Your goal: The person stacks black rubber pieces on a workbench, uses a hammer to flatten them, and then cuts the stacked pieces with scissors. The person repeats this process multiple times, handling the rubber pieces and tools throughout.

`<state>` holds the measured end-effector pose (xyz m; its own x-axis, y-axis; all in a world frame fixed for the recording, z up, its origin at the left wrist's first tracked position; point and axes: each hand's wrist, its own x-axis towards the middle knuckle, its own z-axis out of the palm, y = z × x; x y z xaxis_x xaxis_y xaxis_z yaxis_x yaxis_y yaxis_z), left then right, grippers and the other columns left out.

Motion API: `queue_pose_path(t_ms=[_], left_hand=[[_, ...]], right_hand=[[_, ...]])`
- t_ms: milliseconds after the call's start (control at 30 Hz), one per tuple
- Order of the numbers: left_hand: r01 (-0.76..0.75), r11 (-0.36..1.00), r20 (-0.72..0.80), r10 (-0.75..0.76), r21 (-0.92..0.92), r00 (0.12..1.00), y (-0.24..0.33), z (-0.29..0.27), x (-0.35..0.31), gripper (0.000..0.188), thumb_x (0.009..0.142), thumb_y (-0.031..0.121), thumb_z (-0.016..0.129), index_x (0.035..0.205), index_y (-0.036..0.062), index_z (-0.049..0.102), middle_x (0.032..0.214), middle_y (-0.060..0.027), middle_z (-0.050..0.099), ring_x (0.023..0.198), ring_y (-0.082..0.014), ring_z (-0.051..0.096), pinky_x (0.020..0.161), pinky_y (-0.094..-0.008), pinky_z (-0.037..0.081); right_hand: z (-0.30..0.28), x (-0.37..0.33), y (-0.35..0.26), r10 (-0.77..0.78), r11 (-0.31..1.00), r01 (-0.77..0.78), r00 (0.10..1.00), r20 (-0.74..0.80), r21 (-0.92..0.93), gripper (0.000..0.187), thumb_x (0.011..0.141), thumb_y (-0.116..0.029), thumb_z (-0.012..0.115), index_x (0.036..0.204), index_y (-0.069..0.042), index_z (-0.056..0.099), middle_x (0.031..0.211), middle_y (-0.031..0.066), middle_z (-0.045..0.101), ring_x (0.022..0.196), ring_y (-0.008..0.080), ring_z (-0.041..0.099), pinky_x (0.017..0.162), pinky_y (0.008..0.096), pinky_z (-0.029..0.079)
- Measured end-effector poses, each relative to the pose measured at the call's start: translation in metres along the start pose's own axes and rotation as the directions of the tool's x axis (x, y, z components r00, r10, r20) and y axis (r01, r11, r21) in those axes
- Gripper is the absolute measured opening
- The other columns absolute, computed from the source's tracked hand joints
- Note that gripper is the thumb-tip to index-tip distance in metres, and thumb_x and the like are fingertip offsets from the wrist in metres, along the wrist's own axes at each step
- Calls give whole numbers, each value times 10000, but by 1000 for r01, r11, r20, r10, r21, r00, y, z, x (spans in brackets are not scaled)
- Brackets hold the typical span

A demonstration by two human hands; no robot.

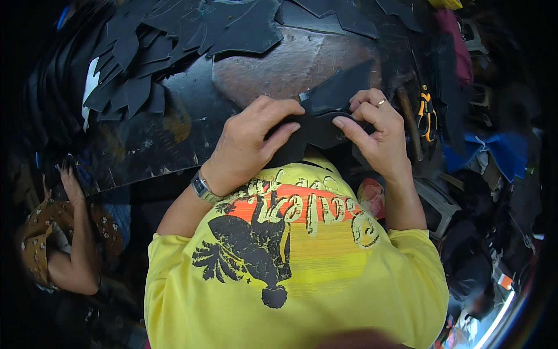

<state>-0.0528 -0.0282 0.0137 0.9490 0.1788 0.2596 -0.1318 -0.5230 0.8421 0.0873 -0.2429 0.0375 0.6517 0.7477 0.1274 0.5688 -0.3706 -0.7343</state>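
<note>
Clearly, both the left hand (pixel 247 142) and right hand (pixel 378 131) have their fingers pinching a flat black leather-like cut piece (pixel 325 113), which might crease if bent harder.

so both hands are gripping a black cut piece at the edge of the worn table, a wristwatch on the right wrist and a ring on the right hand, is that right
Not quite: the wristwatch is on the left wrist, not the right. The head view shows both the left hand and the right hand gripping the black cut piece at the worn table, with the ring on the right hand.
</note>
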Motion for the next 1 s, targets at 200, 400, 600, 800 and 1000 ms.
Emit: queue_pose_path(t_ms=[200,400,600,800,1000], left_hand=[[27,989,29,-32,148,999,0,3,-3,360,913,104,757,1268,112,697,937,-91,645,743,-252,688,667,-344,578],[22,975,45,-32,221,998,0,3,-2,383,911,132,762,1291,145,712,934,-73,624,730,-228,681,649,-341,581],[-21,970,45,11,243,999,0,5,1,289,913,145,757,1202,132,758,943,-72,608,742,-222,682,671,-338,588],[32,968,89,-56,250,994,1,3,3,275,915,154,757,1187,116,761,945,-70,606,747,-220,683,673,-339,585],[41,959,118,-77,279,990,4,2,6,278,908,141,760,1183,108,760,947,-72,609,743,-220,682,669,-347,582]], right_hand=[[7,6,-1,15,996,-16,1000,-17,-89,256,805,-155,839,776,13,648,865,105,600,775,270,608,675,369,480],[7,10,-4,82,992,-83,997,-14,-91,254,802,-147,833,763,15,642,835,95,582,745,260,600,653,374,472],[5,12,-5,90,988,-89,996,3,-127,247,797,-137,816,749,21,632,828,98,574,745,259,599,658,383,473],[8,12,-4,74,988,-74,997,1,-137,242,789,-106,812,744,26,614,828,99,560,736,249,581,656,372,458],[9,12,-3,77,986,-75,997,3,-152,235,789,-120,814,739,23,634,828,110,572,754,270,602,669,394,477]])
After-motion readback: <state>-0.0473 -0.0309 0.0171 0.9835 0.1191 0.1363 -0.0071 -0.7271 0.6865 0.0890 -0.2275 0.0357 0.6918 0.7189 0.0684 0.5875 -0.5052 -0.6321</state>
